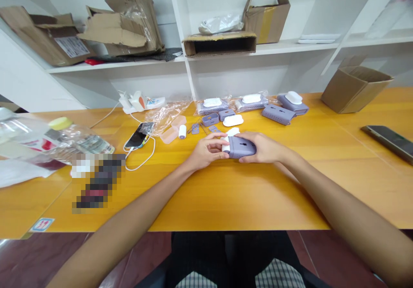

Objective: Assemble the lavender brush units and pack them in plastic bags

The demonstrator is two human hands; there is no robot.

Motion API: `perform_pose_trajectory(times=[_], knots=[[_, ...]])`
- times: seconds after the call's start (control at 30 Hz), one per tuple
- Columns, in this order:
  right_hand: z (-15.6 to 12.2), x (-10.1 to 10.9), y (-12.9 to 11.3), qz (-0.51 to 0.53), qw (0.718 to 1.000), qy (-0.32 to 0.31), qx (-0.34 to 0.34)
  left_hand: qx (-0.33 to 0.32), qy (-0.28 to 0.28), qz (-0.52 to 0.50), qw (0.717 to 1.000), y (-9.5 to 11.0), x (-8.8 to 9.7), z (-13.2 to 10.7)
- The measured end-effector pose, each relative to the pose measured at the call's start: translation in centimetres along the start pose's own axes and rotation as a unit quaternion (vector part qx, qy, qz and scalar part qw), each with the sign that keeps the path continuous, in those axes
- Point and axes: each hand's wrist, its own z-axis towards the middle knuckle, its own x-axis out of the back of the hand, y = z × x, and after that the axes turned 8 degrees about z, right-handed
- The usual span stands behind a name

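Note:
A lavender plastic case [240,148] with a small dark slot lies sideways between my hands, just over the table. My right hand [267,147] is closed round its right end. With thumb and fingers, my left hand [208,152] pinches the white part [225,145] at the case's left end; whether that part is fixed to the case I cannot tell. Just behind is another white piece [232,131], partly hidden. Beyond lie a white oval lid [233,120], small lavender parts [210,119], a white roll [182,132] and a pinkish translucent tray [170,134].
Bagged lavender cases [213,105] and a loose lavender shell [278,114] line the back. Left are a charging phone [140,135], a power strip [138,102] and plastic bottles [87,139]. Right are a cardboard box [355,88] and another phone [390,142].

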Motion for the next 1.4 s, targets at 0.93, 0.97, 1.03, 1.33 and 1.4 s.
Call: perform_pose_trajectory(times=[0.93, 0.97, 1.03, 1.33, 1.4], knots=[[0.06, 0.67, 0.48, 0.065, 0.998, -0.019, 0.012, 0.005, -0.026, 0.013, 1.000, -0.52, 0.16, 0.29], [0.05, 0.64, 0.53, 0.065, 0.998, -0.017, 0.011, 0.002, -0.025, 0.018, 1.000, -0.50, 0.11, 0.31], [0.05, 0.56, 0.63, 0.064, 0.998, -0.015, 0.011, -0.003, -0.021, 0.025, 0.999, -0.47, 0.02, 0.34], [0.08, 0.40, 0.64, 0.058, 0.998, -0.016, 0.007, 0.006, -0.036, -0.005, 0.999, -0.63, 0.17, 0.41], [0.07, 0.39, 0.66, 0.055, 0.998, -0.012, 0.005, 0.017, -0.049, -0.015, 0.999, -0.55, 0.49, 0.45]])
